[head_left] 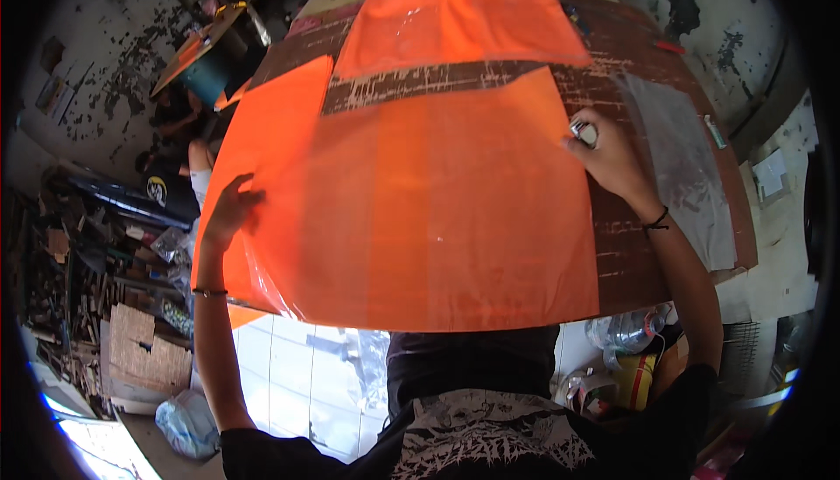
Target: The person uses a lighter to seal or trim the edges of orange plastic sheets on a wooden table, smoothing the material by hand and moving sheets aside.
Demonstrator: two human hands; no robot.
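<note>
The right hand [605, 152] is closing around a small silvery object [584, 134] just beside the right edge of the orange plastic sheet [455, 217], which is lying to its left; the left hand [229, 209], blurred, is showing loosely bent, empty-looking fingers over the orange's left side, contact being unclear. The right hand is standing nearer the far right corner. The sheet is covering the table's [617, 274] near part, its long axis remaining uncertain; beyond, another orange sheet [464, 16] is lying.

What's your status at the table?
Left hand blurred over front orange sheeting. Right hand gripping small silvery object at sheeting's right edge. Translucent plastic sheet lies right, apart from sheeting.
</note>
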